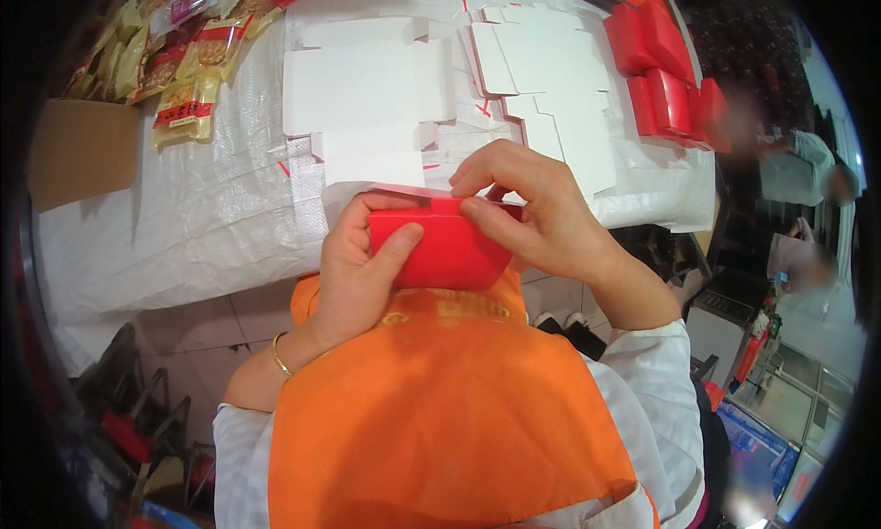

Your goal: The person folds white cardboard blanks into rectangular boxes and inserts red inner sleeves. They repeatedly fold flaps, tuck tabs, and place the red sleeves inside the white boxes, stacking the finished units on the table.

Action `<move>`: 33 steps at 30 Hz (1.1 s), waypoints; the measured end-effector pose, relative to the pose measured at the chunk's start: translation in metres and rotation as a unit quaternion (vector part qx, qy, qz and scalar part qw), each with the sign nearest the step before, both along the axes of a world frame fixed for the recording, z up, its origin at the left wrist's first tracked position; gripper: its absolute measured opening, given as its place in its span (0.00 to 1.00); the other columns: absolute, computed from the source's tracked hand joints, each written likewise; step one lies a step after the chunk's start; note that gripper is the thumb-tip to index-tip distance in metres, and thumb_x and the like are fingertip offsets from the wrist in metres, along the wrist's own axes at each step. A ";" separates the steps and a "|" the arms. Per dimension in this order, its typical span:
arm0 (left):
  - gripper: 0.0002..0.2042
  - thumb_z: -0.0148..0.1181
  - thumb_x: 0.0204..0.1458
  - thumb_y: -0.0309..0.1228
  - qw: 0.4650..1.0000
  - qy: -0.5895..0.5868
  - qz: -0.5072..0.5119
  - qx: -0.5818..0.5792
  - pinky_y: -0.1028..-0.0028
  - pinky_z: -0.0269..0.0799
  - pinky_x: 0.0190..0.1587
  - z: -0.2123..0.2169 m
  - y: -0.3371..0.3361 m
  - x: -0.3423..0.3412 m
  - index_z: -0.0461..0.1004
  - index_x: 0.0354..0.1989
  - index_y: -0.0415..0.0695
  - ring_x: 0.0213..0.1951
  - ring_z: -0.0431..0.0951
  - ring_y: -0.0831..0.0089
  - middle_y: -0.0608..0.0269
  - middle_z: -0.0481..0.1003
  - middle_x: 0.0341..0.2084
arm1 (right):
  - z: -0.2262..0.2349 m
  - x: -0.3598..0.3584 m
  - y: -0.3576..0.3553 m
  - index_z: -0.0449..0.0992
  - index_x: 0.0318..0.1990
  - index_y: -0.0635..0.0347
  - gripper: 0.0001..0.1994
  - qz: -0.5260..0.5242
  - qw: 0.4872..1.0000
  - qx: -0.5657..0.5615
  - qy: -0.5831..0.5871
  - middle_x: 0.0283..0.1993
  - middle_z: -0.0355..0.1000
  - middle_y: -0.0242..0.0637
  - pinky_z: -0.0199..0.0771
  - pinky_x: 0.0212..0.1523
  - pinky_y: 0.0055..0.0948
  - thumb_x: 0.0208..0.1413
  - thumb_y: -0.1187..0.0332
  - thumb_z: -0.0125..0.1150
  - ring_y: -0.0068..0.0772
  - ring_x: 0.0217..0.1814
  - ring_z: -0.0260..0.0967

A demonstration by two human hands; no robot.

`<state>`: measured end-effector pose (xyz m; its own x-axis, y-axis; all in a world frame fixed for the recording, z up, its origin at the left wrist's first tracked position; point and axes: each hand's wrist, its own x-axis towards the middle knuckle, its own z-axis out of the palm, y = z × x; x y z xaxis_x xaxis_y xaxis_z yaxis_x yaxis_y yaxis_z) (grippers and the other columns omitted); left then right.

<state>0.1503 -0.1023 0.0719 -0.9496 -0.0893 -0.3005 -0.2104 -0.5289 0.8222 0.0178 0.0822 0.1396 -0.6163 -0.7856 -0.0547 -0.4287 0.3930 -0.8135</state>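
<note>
A red cardboard box, partly folded, is held in front of my orange apron at the table's near edge. My left hand grips its left end, thumb on the red front and fingers behind. At the top edge, my right hand pinches a small red flap between thumb and fingers. The inside of the box is hidden from view. Just beyond my hands lie flat, unfolded white box blanks, with a second stack of white blanks to their right.
White woven sheeting covers the table. Packaged snacks pile up at the far left beside a brown cardboard box. Finished red boxes stand at the right edge. Red scraps lie about. A blurred person is at the far right.
</note>
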 end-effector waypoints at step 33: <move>0.13 0.47 0.72 0.33 0.999 0.023 -0.002 0.040 0.71 0.78 0.52 -0.006 0.000 -0.004 0.69 0.55 0.36 0.48 0.80 0.73 0.55 0.78 0.47 | -0.005 0.002 0.003 0.79 0.39 0.67 0.05 -0.022 1.000 -0.013 0.005 0.39 0.78 0.39 0.77 0.43 0.29 0.56 0.81 0.61 0.34 0.42 0.76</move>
